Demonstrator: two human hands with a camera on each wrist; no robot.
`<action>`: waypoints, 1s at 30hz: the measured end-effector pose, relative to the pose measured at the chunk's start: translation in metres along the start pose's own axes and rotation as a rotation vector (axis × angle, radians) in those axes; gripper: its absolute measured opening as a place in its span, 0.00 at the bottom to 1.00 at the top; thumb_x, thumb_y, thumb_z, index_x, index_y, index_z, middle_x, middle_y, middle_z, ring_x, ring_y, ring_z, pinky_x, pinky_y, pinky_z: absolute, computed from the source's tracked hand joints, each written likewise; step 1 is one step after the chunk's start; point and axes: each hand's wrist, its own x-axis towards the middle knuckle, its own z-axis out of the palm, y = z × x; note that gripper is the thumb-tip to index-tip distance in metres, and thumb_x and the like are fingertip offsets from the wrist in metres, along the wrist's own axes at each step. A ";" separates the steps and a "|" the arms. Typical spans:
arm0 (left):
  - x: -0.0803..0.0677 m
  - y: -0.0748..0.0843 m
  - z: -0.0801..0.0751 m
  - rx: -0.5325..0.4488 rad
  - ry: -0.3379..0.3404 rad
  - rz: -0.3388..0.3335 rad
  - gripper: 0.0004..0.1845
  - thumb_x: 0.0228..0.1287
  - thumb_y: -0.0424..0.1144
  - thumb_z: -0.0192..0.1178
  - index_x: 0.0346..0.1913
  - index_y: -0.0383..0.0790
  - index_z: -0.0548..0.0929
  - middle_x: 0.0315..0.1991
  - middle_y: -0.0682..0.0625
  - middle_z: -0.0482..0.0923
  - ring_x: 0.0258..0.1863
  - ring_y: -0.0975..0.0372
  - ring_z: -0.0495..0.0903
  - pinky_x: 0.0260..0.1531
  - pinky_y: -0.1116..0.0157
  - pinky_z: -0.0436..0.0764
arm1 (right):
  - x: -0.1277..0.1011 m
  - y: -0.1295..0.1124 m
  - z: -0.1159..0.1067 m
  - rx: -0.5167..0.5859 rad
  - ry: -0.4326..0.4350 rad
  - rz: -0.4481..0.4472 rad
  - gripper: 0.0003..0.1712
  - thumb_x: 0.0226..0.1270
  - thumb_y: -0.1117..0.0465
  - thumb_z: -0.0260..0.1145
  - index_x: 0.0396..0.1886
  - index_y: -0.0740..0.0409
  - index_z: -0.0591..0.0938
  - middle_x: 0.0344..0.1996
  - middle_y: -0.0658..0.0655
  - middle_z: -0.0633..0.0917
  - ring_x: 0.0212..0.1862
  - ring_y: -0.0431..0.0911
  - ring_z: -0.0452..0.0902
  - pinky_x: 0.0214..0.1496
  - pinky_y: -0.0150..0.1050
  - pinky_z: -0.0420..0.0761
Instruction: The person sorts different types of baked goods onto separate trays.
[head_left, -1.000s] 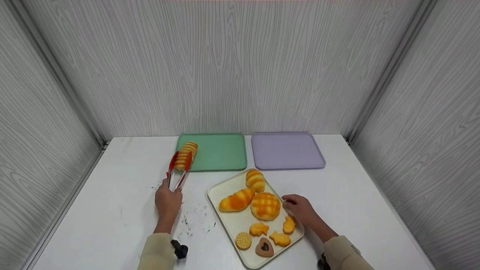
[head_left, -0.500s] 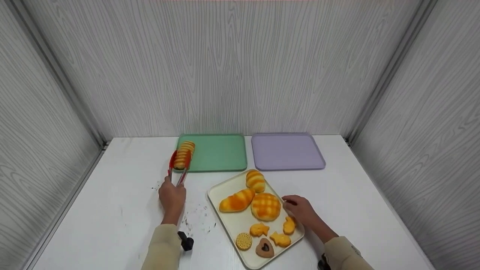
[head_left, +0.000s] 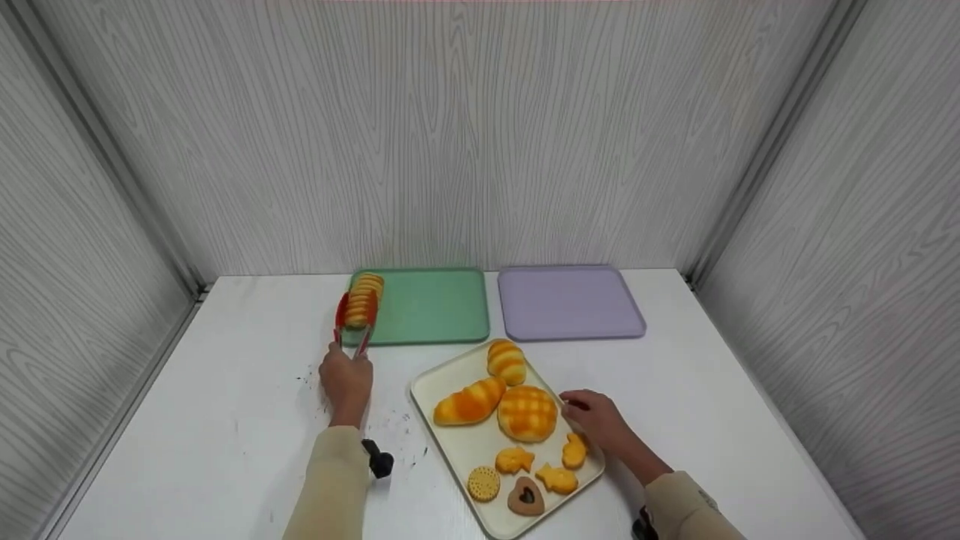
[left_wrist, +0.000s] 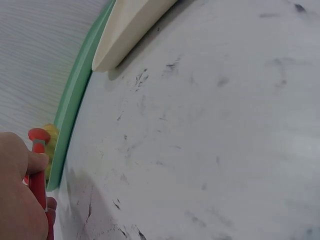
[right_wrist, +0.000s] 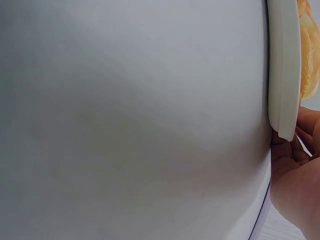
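Observation:
My left hand (head_left: 346,382) grips red-tipped metal tongs (head_left: 371,307). Between the tong tips sits a long ridged bread loaf (head_left: 367,288), over the left end of the green tray (head_left: 435,307). In the left wrist view the loaf shows only partly behind the tray's rim. My right hand (head_left: 600,421) pinches the right edge of the cream tray (head_left: 463,444), its thumb at the rim. That tray lies at an angle and bears a striped bun (head_left: 507,362), a croissant (head_left: 468,402), a round checkered bun (head_left: 527,414) and several small cookies.
A purple tray (head_left: 571,301) lies to the right of the green one at the back of the white table (head_left: 225,405). Grey wood-grain panels (head_left: 420,135) wall in the back and both sides. Small dark marks dot the tabletop.
My left hand has moved forward with the tongs, carrying the loaf farther back over the green tray's left end. The right hand stays at the cream tray's edge.

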 end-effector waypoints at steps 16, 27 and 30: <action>0.016 -0.001 -0.004 -0.023 -0.040 0.009 0.30 0.71 0.36 0.58 0.69 0.22 0.65 0.61 0.27 0.73 0.63 0.38 0.71 0.65 0.43 0.70 | 0.002 0.002 0.001 -0.014 -0.001 0.004 0.15 0.73 0.63 0.63 0.55 0.59 0.85 0.53 0.59 0.86 0.53 0.50 0.79 0.60 0.52 0.78; 0.016 0.002 -0.021 -0.069 -0.095 0.040 0.35 0.69 0.37 0.61 0.72 0.26 0.61 0.66 0.29 0.70 0.68 0.40 0.68 0.68 0.43 0.66 | 0.000 0.002 0.000 -0.001 0.002 -0.020 0.16 0.73 0.61 0.64 0.56 0.61 0.85 0.54 0.61 0.85 0.54 0.53 0.80 0.60 0.52 0.79; 0.011 0.002 -0.026 -0.087 -0.113 0.053 0.36 0.69 0.38 0.62 0.73 0.28 0.60 0.67 0.31 0.69 0.70 0.42 0.66 0.70 0.44 0.64 | 0.001 0.003 0.001 -0.009 -0.001 -0.016 0.16 0.73 0.61 0.63 0.56 0.60 0.85 0.54 0.61 0.85 0.55 0.52 0.80 0.59 0.51 0.79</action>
